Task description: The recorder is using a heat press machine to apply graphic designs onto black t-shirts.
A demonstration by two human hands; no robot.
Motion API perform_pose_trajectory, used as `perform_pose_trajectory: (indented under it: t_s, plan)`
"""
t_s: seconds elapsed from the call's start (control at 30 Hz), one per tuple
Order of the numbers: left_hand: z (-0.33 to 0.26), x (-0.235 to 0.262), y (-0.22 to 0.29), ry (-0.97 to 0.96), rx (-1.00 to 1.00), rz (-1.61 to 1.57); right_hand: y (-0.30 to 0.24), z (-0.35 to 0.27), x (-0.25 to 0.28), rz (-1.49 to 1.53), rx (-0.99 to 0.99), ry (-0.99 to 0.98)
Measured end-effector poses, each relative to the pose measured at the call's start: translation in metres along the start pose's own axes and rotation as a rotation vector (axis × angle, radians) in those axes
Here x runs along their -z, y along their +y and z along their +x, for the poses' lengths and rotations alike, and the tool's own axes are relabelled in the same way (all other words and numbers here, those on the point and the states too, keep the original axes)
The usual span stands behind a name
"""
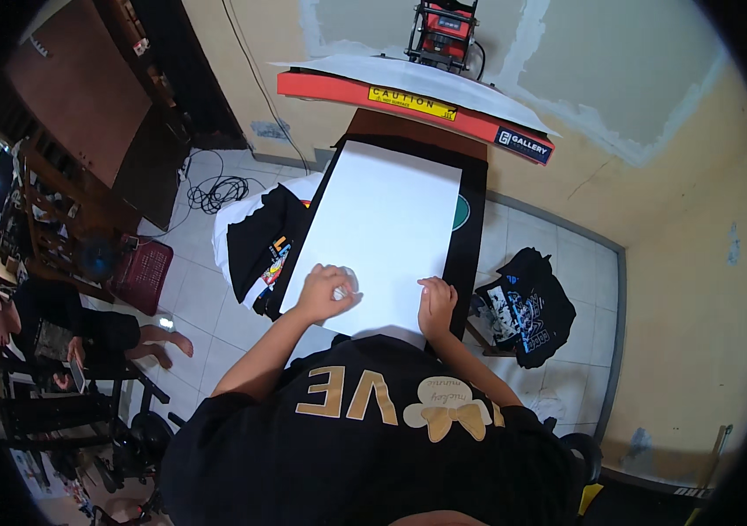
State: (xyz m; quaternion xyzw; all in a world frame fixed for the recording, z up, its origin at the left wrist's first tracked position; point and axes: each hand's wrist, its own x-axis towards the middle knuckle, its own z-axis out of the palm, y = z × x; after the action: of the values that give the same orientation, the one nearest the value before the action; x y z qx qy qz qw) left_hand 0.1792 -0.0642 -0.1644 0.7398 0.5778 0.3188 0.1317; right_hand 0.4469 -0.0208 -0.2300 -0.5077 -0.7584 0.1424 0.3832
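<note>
A large white sheet (382, 219) lies flat over a black garment (468, 254) on the heat press bed in front of me. My left hand (322, 294) rests near the sheet's lower left, its fingers closed round a crumpled, whitish, see-through wad (347, 285). My right hand (437, 309) lies at the sheet's lower right edge with its fingers curled in. Whatever may be under those fingers is hidden. Part of a round green print (461, 212) shows beside the sheet's right edge.
Above the bed's far end hangs the red heat press plate (321, 85), covered by a white sheet (408, 74). Printed black shirts (535, 307) are piled at the right, more garments (259, 232) at the left. A person (58, 324) sits far left; coiled black cable (220, 193) lies on the floor.
</note>
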Motion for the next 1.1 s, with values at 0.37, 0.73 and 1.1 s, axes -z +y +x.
perform_pose_trajectory:
  t_s: [0.37, 0.73, 1.1]
  plan:
    - [0.062, -0.071, 0.050, -0.236, -0.269, -0.082, -0.001, 0.001, -0.002, -0.056, -0.046, -0.041]
    - [0.107, 0.004, -0.072, 0.137, 0.077, 0.056, -0.010, 0.005, -0.001, -0.175, -0.100, -0.115]
    - [0.061, -0.029, -0.012, -0.217, -0.368, -0.176, -0.019, 0.006, 0.000, -0.234, -0.122, -0.077]
